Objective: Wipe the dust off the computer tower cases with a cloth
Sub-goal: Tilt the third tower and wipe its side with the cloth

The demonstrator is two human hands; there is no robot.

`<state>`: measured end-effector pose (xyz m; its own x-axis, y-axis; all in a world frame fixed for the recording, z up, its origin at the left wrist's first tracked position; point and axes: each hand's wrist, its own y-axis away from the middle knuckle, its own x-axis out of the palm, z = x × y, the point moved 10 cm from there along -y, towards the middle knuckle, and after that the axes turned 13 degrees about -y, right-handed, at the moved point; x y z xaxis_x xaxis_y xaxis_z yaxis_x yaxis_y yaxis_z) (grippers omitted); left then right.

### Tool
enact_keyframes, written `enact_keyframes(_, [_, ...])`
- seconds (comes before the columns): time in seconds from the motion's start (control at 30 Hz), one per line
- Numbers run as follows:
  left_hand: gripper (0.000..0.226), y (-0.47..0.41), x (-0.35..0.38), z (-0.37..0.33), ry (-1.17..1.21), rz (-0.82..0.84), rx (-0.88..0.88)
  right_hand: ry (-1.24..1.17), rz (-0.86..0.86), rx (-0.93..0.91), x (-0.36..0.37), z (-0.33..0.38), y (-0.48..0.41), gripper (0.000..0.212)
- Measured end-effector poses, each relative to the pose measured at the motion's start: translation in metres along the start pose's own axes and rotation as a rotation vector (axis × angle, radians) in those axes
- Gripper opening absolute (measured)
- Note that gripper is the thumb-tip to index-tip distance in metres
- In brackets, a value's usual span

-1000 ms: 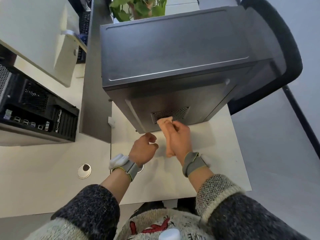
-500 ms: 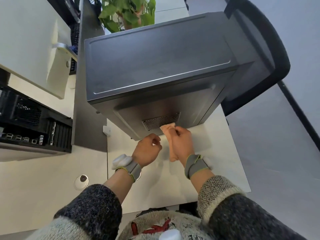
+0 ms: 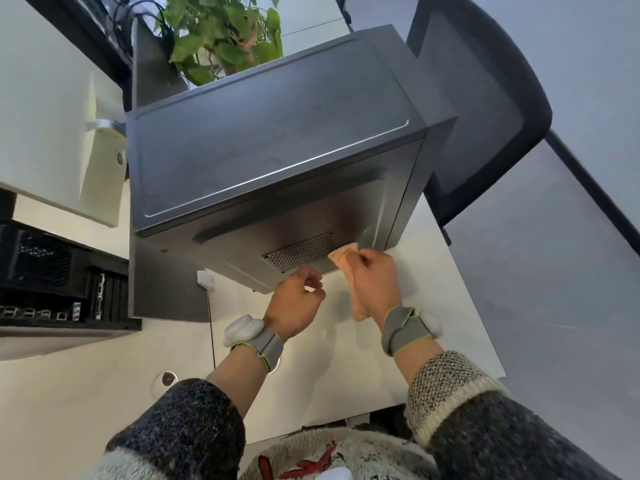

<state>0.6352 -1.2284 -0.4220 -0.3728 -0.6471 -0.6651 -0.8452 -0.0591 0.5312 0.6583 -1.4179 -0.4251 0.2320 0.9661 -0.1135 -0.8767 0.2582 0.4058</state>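
Though the right hand [image 3: 375, 285] hides the middle of the peach cloth [image 3: 344, 259], its fingers are clamped round it, w/ the top end pressed on the near side panel of the grey computer tower case [image 3: 270, 161], just right of the vent grille [image 3: 298, 252], and the tail hanging below the palm. The left hand [image 3: 296, 303] sits at the case's bottom edge, fingers curled in & apparently holding nothing; contact w/ the case is hard to make out. The case stands on a white desk [image 3: 346, 372], w/ a 2nd black tower [image 3: 52, 282] cut off at the left, a leafy plant [image 3: 221, 36] behind & a dark chair [image 3: 485, 98] to the right.
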Motion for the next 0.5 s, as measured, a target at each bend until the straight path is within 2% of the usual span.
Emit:
enact_keyframes(0.2, [0.023, -0.006, 0.002, -0.012, 0.002, -0.022, 0.018, -0.126, 0.032, -0.190, -0.012, 0.053, 0.018, 0.028])
enact_keyframes(0.27, [0.023, -0.005, 0.007, -0.016, -0.017, -0.003, 0.032, -0.105, 0.006, -0.162, -0.014, 0.037, 0.009, 0.029])
enact_keyframes(0.4, [0.020, -0.002, 0.013, -0.015, -0.063, 0.023, 0.044, 0.042, -0.003, 0.018, -0.018, -0.006, -0.011, 0.031])
enact_keyframes(0.5, [0.020, -0.002, 0.013, -0.014, -0.066, 0.028, 0.026, 0.014, 0.014, -0.018, -0.022, 0.007, -0.011, 0.032])
